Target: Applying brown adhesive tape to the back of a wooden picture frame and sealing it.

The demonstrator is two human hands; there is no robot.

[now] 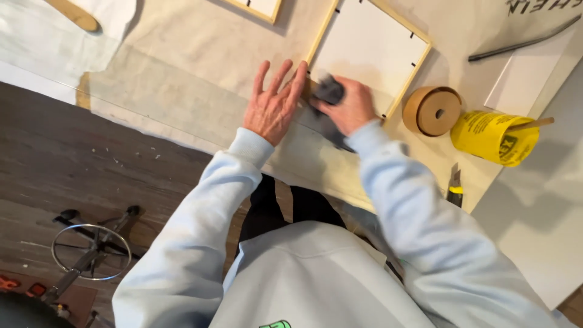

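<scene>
Head view: left hand [271, 108] lies flat, fingers spread wide, on the clear glass sheet over the paper-covered worktop [182, 67], fingertips just beside the corner of the light wooden picture frame w/ white backing [370, 48]. Right hand [347, 108] is closed round a dark grey cloth [328, 91], pressing it at the frame's near corner, where frame edge meets glass. Near the right hand: brown tape roll [432, 110], yellow cylindrical container w/ wooden stick [493, 136], utility knife w/ yellow band [454, 187], well apart from the frame.

To do the wipe well, I'd judge: keep left palm steady as the brace, light even pressure w/ the cloth, short strokes along the edge, no fingertips on cleaned glass.
</scene>
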